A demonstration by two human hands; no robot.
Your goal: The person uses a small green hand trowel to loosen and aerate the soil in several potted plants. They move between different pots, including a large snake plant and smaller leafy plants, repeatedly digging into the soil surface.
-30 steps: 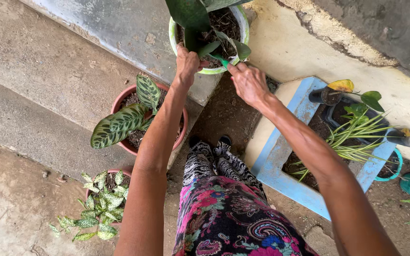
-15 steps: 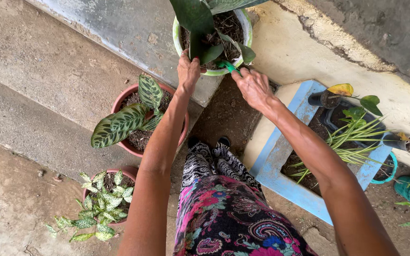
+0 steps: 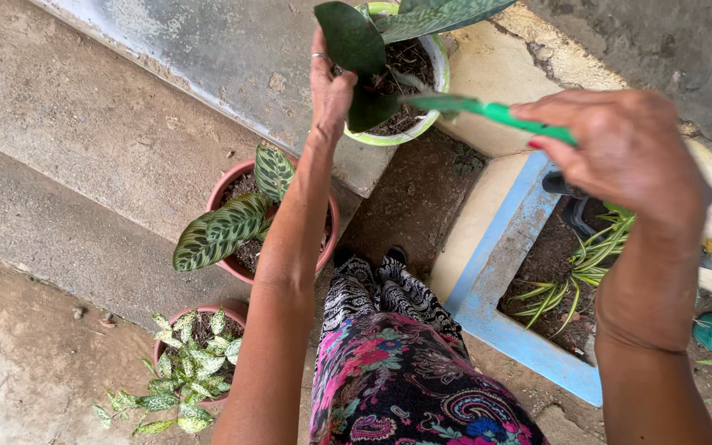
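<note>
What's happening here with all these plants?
A person is working on a plant in a white pot set on a concrete step. The left hand rests among its dark leaves, while the right hand has a grip on a green-handled tool pointed toward the pot's soil. Lower on the steps stand two reddish pots, one with a striped-leaf plant, one with a speckled plant.

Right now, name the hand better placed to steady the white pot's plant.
Left hand: it already touches the dark leaves in the white pot. The right hand grips the green tool.
</note>
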